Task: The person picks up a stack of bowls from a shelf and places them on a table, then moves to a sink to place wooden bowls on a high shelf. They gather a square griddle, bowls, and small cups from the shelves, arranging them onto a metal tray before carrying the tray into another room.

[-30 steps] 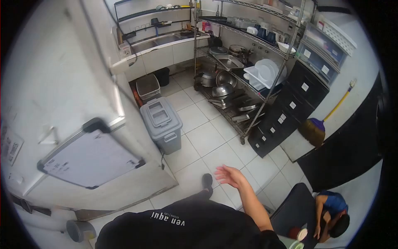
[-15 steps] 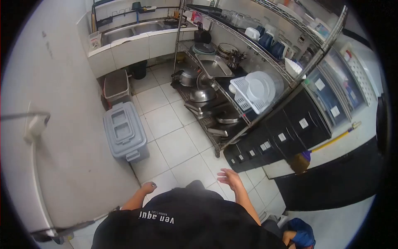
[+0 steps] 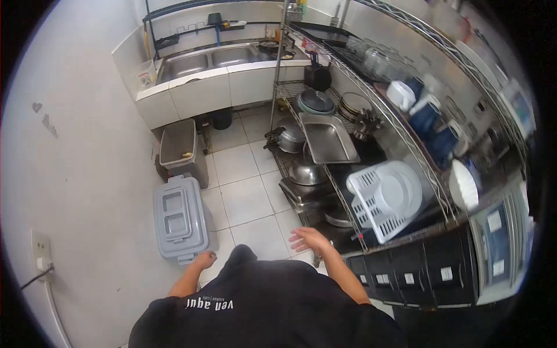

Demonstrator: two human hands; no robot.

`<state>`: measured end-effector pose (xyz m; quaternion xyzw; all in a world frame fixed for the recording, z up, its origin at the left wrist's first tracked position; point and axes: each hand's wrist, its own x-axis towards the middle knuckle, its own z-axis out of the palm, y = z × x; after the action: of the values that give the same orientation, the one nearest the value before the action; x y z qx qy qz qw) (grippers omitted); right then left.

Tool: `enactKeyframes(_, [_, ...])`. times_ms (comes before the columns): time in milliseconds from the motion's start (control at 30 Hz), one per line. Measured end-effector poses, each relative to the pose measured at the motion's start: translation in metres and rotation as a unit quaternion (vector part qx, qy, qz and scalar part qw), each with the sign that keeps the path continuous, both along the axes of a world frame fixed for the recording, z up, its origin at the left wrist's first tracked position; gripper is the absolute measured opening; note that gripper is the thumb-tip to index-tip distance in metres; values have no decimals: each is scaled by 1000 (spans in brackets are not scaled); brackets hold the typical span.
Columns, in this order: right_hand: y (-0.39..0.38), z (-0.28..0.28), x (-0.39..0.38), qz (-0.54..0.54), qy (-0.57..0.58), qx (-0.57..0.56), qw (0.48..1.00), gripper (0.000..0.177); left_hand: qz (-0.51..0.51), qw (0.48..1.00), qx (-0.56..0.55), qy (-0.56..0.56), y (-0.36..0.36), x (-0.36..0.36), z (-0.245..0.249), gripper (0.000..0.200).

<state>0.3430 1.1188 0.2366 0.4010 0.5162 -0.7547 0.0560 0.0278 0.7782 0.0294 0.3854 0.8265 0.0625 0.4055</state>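
Note:
My left hand (image 3: pixel 202 261) hangs low at the left of my body, beside the near end of a grey lidded bin (image 3: pixel 181 220). Its fingers are curled; whatever they might hold is too small to make out. On the other side, my right hand (image 3: pixel 311 240) is held out with its fingers spread and nothing in them. It is nearest the lower front of a wire rack (image 3: pixel 290 203), apart from it. Metal pans (image 3: pixel 307 173) and a steel tray (image 3: pixel 329 139) sit on that rack, along with a white dish drainer (image 3: pixel 386 197).
A double sink (image 3: pixel 212 61) lines the back wall, with an open waste bin (image 3: pixel 178 145) below in front. White floor tiles (image 3: pixel 241 197) run between bin and rack. Mugs (image 3: pixel 426 119) stand on the upper shelf, above black drawers (image 3: pixel 418 272) at the right.
I have moved forward, and the view has turned right. The sink, bin and rack look closer. The broom and the other person at lower right have left view. My hands keep similar poses.

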Motion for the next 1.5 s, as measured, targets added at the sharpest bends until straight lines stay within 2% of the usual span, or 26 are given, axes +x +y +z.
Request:
enactKeyframes(33, [20,6,-23,8,-3,-1,1000,39,78,992,104,9,13,1,8,36])
enactKeyframes(67, [39,11,-47,57,-13,48,997,39,127,987,97,-7,25,5,15,37])
enactKeyframes(200, [124,-9,-127,196,4,212,957,41,42,993,36,-106,40,-7,-10,40])
enactKeyframes(233, [142,-14,-144,185,9,208,960,41,31,993,17,-115,42,-19,-13,41])
enactKeyframes(300, [183,-20,-173,264,-34,469,842,42,16,992,-4,-121,64,-58,-15,41])
enactKeyframes(367, [209,-3,-198,222,-72,460,856,41,-1,994,-16,-112,102,-111,-8,42])
enactKeyframes(433, [241,20,-221,141,-72,393,906,39,-14,996,-2,-87,168,-171,11,43])
enactKeyframes(500, [292,28,-238,146,-83,477,863,37,-7,996,48,-72,249,-223,28,44])
enactKeyframes(567, [374,9,-259,99,-155,503,844,37,16,983,160,-84,329,-273,8,48])
enactKeyframes(600, [414,-8,-263,-9,-123,536,835,39,-8,984,175,-40,375,-289,23,49])
enactKeyframes(633, [454,-25,-269,-117,-87,562,814,41,-2,980,197,-16,420,-288,74,49])
enactKeyframes(700, [530,-37,-276,-184,-130,623,749,46,-9,960,273,-60,505,-292,119,52])
enactKeyframes(767, [580,-14,-286,-212,-226,556,771,56,-67,940,329,-63,587,-292,154,55])
enactKeyframes(833, [620,-9,-298,-242,-262,539,763,64,-114,918,373,-74,662,-286,192,59])
enactKeyframes(967, [707,-64,-299,-256,-338,510,748,86,-88,907,364,-191,800,-284,180,61])
enactKeyframes(1000, [731,-83,-291,-209,-391,419,793,96,-53,882,379,-276,833,-285,151,64])
enactKeyframes(1033, [725,-87,-295,-210,-398,404,797,96,-57,886,363,-281,845,-282,156,64])
enactKeyframes(1100, [726,-61,-309,-223,-414,318,823,101,48,893,236,-379,886,-286,176,67])
enactKeyframes(1133, [716,-45,-317,-255,-376,299,839,102,74,889,207,-402,901,-289,176,78])
enactKeyframes(1167, [705,-28,-325,-287,-337,278,852,104,65,888,203,-409,914,-290,166,78])
enactKeyframes(1233, [739,-102,-298,-351,-318,345,810,104,109,895,197,-386,939,-291,139,91])
enactKeyframes(1267, [740,-101,-304,-350,-334,334,809,104,115,896,177,-389,946,-291,143,101])
enactKeyframes(1367, [723,-56,-354,-332,-399,285,806,103,79,894,218,-383,967,-289,154,105])
enactKeyframes(1400, [721,-46,-366,-332,-409,274,805,103,67,905,288,-306,987,-281,95,107])
enactKeyframes(1433, [719,-42,-375,-329,-418,265,804,103,52,906,283,-310,992,-281,94,107])
enactKeyframes(1500, [728,-70,-374,-295,-400,298,815,93,54,957,236,-161,1001,-290,99,108])
